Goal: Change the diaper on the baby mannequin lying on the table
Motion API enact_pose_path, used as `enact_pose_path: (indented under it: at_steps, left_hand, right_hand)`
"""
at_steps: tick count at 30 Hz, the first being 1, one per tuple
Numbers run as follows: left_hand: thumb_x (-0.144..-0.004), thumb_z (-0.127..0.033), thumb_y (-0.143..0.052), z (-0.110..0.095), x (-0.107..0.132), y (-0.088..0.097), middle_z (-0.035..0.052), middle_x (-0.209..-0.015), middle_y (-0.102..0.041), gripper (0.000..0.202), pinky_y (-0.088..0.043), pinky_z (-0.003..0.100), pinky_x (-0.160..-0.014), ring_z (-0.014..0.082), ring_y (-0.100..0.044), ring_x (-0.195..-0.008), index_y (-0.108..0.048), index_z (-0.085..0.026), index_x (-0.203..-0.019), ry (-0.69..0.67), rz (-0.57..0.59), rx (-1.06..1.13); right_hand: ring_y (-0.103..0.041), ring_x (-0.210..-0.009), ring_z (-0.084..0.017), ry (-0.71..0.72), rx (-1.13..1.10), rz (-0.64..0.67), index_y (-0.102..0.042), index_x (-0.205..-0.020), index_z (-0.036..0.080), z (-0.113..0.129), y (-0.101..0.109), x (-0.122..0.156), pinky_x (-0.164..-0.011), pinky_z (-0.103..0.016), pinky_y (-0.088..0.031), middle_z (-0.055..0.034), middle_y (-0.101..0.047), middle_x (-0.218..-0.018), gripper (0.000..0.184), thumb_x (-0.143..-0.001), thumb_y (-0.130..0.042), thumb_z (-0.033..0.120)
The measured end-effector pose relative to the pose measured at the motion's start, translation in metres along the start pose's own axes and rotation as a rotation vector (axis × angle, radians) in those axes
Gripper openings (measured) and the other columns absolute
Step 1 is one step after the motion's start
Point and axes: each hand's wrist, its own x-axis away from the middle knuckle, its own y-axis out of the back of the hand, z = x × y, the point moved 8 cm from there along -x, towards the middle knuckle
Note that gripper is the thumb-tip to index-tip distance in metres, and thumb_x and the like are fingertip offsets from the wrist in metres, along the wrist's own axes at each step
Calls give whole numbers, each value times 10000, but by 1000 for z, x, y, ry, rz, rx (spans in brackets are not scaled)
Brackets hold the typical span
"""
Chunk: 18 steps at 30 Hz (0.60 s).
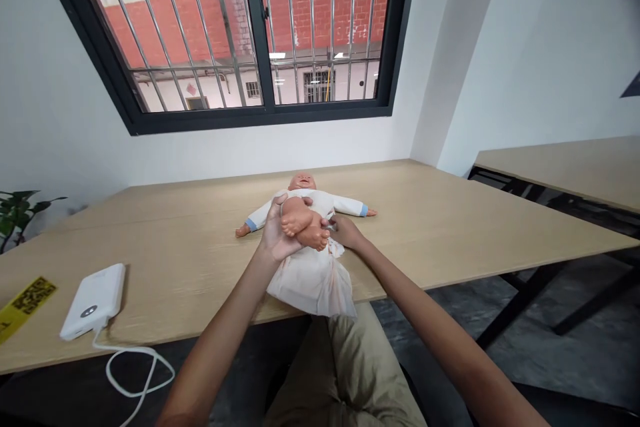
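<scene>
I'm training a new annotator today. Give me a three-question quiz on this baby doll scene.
1. True or false: the left hand holds the baby doll by its legs.
2. What lies left of the doll near the table edge? A) power bank B) mug C) book
3. Fill in: the right hand touches the white ____ under the doll.

Key: 1 true; 2 A, the power bank; 3 cloth.

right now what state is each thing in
doll: on its back on the table, arms spread, legs lifted
doll's feet: raised, held together by the left hand
right hand: at the doll's hip, touching the cloth
white cloth: crumpled under the doll, hanging over the table edge
power bank: lying flat, cable plugged in, looping off the edge
window: shut, barred
</scene>
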Motion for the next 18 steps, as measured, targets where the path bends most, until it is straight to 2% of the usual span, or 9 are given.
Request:
enact_pose_path:
  at_steps: [3, 6, 9, 11, 15, 18]
  left_hand:
    - [-882, -567, -375, -13, -6, 1, 141, -788, -681, 488, -552, 479, -649, 317, -683, -765, -645, -162, -848, -36, 7, -10]
    - [-855, -569, -434, -22, -13, -2, 129, -792, -685, 454, -550, 498, -720, 306, -681, -790, -643, -166, -829, -59, 12, -9]
    - [-842, -584, -446, -22, -16, -4, 123, -779, -681, 456, -545, 520, -751, 305, -677, -806, -628, -170, -787, -49, -24, 1]
    - [-851, -574, -446, -23, -15, -3, 122, -801, -684, 444, -549, 507, -746, 294, -674, -803, -622, -170, -793, -64, -51, 13]
    - [-886, -545, -423, -30, -13, 0, 108, -807, -682, 420, -552, 498, -751, 278, -670, -798, -618, -177, -837, -125, -95, 34]
    - [-893, -553, -413, -33, -12, -1, 116, -874, -690, 425, -551, 497, -761, 264, -663, -783, -612, -183, -833, -145, -102, 34]
  right_hand:
    - [-591, -760, -183, -45, 48, -82, -569, -938, 151, -12, -3, -9, -613, -241, -346, -54, -664, -884, 233, -819, -651, 333]
    - [-580, -761, -178, -140, 110, -106, -531, -943, 165, -20, -8, -16, -598, -241, -319, -44, -645, -898, 286, -792, -696, 343]
    - [-578, -747, -176, -213, 104, -141, -513, -945, 169, -26, -7, -19, -603, -242, -317, -34, -633, -842, 172, -865, -608, 288]
    - [-581, -744, -173, -203, 86, -167, -509, -963, 164, -26, -4, -19, -619, -240, -327, -33, -633, -819, 78, -898, -528, 203]
    - [-601, -786, -191, -174, 101, -201, -515, -1007, 153, -27, 5, -15, -656, -248, -356, -66, -653, -870, 129, -886, -481, 127]
    - [-618, -838, -228, -327, 129, -254, -520, -1059, 147, -36, 17, -6, -676, -276, -384, -105, -662, -943, 178, -898, -444, 145]
